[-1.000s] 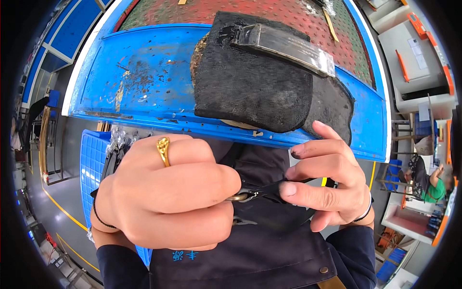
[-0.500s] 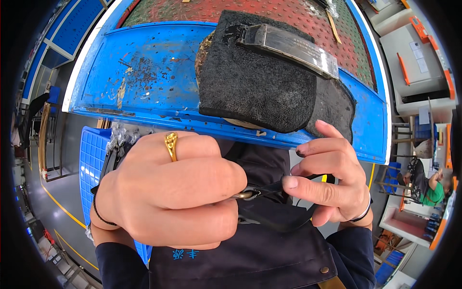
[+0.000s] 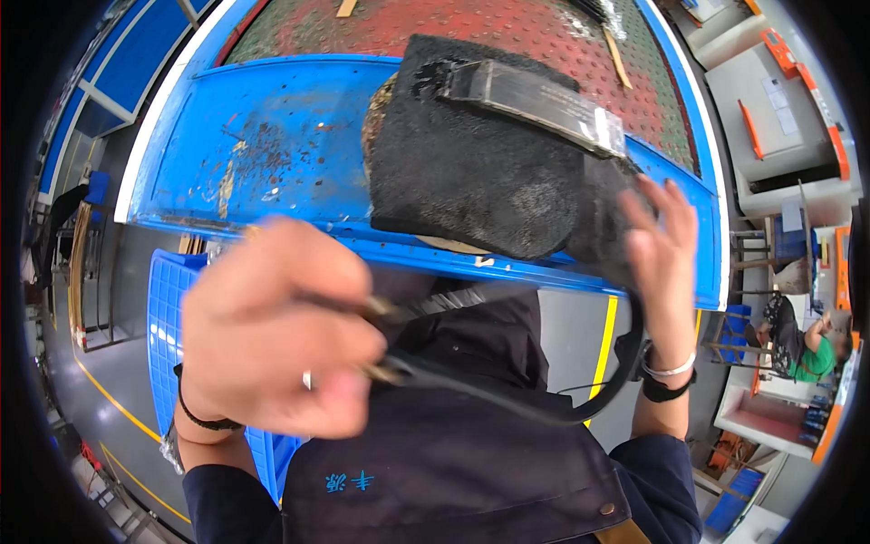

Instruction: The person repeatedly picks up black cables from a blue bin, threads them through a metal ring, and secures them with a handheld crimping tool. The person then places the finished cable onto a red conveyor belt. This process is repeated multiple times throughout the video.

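Note:
My left hand [image 3: 281, 335] is closed round a black strap [image 3: 517, 412] with brass-coloured metal fittings. Motion smears this hand, so the exact grip is unclear. From it the strap sweeps right in a wide loop over my dark apron [image 3: 453, 480] and rises beside my right hand [image 3: 666, 245]. That hand is raised and blurred, its fingers apart, near the right edge of a black cloth pad. Whether the strap touches its palm cannot be made out. The black cloth [image 3: 480, 163] lies on the bench with a narrow clear plastic case [image 3: 544, 107] on top.
The blue bench tray [image 3: 272, 145] is stained and scuffed, with a red and green studded mat [image 3: 362, 32] behind it. A blue plastic basket [image 3: 172, 308] stands left of my lap. A person in green [image 3: 811, 349] is at the far right.
My hands have moved apart: the left to the left, the right up and to the right. The right fingers have come away from the strap near the metal fitting, and the strap's loop has widened.

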A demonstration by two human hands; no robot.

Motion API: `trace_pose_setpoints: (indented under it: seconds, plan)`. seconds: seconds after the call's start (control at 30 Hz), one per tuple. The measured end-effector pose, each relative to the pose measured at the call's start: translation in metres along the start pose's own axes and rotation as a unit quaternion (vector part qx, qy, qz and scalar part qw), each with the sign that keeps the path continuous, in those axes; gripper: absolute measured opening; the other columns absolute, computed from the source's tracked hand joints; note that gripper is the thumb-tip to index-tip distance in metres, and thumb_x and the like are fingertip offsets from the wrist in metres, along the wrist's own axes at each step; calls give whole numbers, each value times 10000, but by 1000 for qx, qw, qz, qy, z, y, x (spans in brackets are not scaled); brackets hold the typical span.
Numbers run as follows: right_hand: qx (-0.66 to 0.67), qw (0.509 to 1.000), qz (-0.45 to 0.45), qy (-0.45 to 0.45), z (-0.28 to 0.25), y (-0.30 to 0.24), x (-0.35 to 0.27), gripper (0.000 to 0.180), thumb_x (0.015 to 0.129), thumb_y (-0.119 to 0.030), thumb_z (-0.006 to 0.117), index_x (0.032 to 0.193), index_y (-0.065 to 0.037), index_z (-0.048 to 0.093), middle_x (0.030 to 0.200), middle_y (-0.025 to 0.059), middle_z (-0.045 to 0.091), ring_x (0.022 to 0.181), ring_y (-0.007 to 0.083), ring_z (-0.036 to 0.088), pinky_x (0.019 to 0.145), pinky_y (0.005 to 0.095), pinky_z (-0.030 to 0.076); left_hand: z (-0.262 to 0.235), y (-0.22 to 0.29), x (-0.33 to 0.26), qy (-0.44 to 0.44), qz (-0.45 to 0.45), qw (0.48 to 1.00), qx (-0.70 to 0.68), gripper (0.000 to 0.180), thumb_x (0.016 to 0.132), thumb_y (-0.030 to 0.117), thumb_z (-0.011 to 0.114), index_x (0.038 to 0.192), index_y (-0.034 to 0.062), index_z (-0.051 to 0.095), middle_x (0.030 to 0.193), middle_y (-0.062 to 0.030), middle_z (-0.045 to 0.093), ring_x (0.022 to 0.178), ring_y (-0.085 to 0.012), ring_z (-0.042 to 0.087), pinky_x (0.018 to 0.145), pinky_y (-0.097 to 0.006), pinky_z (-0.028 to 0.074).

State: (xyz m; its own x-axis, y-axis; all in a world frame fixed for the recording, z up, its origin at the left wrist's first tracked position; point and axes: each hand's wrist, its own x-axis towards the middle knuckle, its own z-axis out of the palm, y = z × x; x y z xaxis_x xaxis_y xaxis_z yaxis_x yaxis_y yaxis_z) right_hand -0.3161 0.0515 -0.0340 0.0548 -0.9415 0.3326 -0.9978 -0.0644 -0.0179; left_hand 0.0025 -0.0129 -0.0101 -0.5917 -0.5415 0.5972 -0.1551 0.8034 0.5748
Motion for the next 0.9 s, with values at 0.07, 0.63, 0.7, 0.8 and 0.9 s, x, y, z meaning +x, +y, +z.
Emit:
trace_pose_setpoints:
  seconds: [0.07,0.63,0.7,0.8,0.9]
  plan:
    - [-26,998,6,-63,15,-3,-8,297,834,-243,508,1027,-45,615,1282,117,414,1240,353,279,1017,505,148,-1,-11,-5,108,-56,992,41,258,724,287,574,674,41,517,749,-89,461,640,-159,441,557,-253,338]
    - [47,999,-4,-22,-12,-4,9,335,803,-277,567,1056,-59,597,1265,140,436,1237,358,294,1020,522,130,-23,-26,-34,268,-215,851,-398,178,889,181,462,928,7,465,761,-47,441,527,-51,342,468,-186,291]
    - [68,997,-15,26,-13,-4,31,472,794,-253,591,1193,-30,473,1264,184,422,1213,346,339,1018,474,184,-20,-26,-37,279,-190,887,-315,176,867,174,505,912,6,480,770,-50,463,531,-45,346,475,-179,282]
    - [158,987,-23,32,10,-1,57,578,788,-212,611,1270,-10,365,1234,214,438,1156,335,413,956,362,323,-16,-26,-37,289,-184,903,-260,154,866,141,506,911,-4,485,763,-39,437,563,-57,329,498,-185,252]
    - [230,972,12,-33,15,-4,67,588,773,-209,632,1265,-14,376,1185,204,483,1082,335,470,896,347,375,-18,-23,-36,302,-189,906,-230,151,838,116,540,895,-20,513,758,-31,445,557,-54,348,493,-182,258]
